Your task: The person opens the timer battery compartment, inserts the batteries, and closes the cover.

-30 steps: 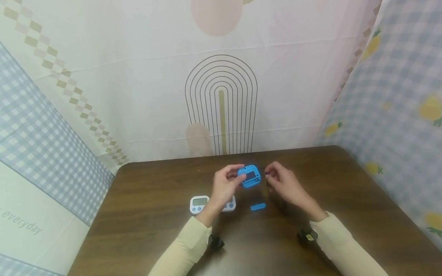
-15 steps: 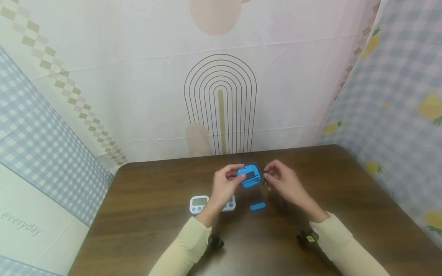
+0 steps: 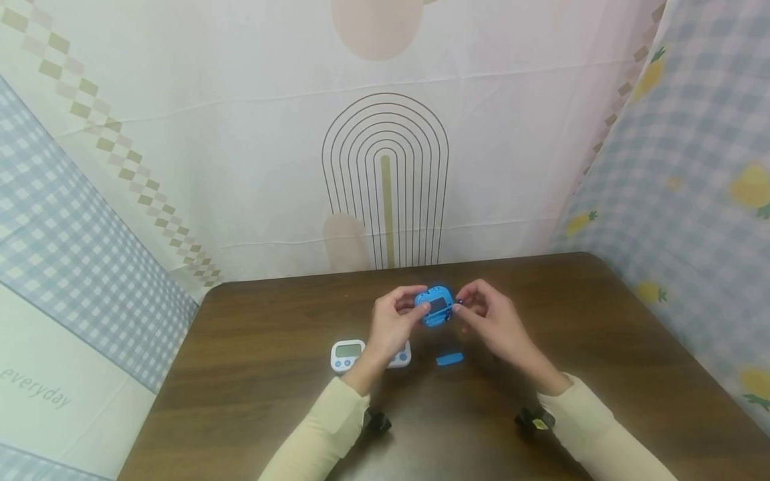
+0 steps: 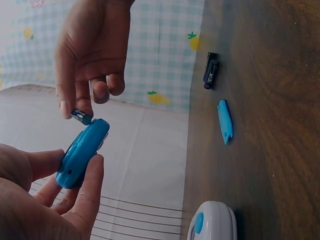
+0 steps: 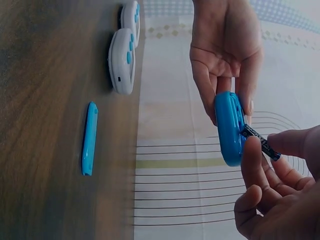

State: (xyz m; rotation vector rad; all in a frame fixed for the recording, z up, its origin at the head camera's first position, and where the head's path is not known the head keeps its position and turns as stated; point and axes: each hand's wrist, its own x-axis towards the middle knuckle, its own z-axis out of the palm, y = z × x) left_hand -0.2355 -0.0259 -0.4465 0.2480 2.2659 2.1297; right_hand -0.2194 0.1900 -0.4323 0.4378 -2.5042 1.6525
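Head view, item in hand: blue timer, held above the tabletop in the left hand, whose grip pinches its edges. Right hand pinches a small battery, tip touching the timer's back. Battery cover lies off, on the tabletop. Spare battery and two white timers nearby. Judged: cover removed; seating battery and refitting cover remain.

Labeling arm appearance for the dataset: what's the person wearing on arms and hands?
Both arms wear long cream sleeves to the wrist. A small black camera unit sits under each wrist, the right one with a yellow mark. Left hand and right hand are bare, no gloves.
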